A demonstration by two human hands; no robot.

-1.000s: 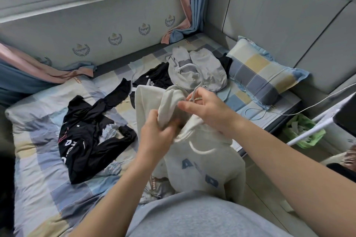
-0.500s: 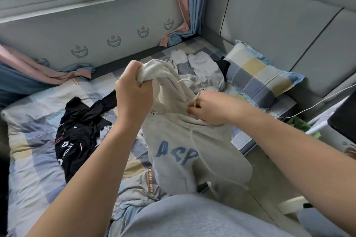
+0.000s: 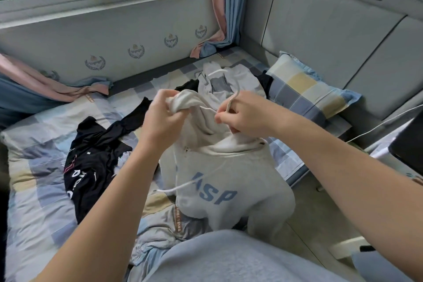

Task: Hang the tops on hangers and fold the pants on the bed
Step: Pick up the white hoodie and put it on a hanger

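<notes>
I hold a white hoodie (image 3: pixel 231 176) with blue letters up over the near edge of the bed (image 3: pixel 41 181). My left hand (image 3: pixel 163 119) is shut on the bunched hood at its top. My right hand (image 3: pixel 245 114) grips the hook of a white hanger (image 3: pixel 230 104) at the hoodie's neck; the rest of the hanger is hidden inside the cloth. A black garment (image 3: pixel 91 162) with white print lies crumpled on the bed to the left. A grey-white garment (image 3: pixel 229 80) lies spread near the pillow, with a dark piece (image 3: pixel 188 86) beside it.
A checked pillow (image 3: pixel 304 89) leans on the grey padded headboard (image 3: pixel 332 36) at the right. Pink and blue curtains (image 3: pixel 223 4) hang under the window. A white cable (image 3: pixel 377 125) runs off to the right. Crumpled grey-blue cloth (image 3: pixel 169 233) lies by my lap.
My left hand has lifted the hood up from the bed. The hoodie has turned so its blue lettering faces me, and my right hand has risen with the hanger hook.
</notes>
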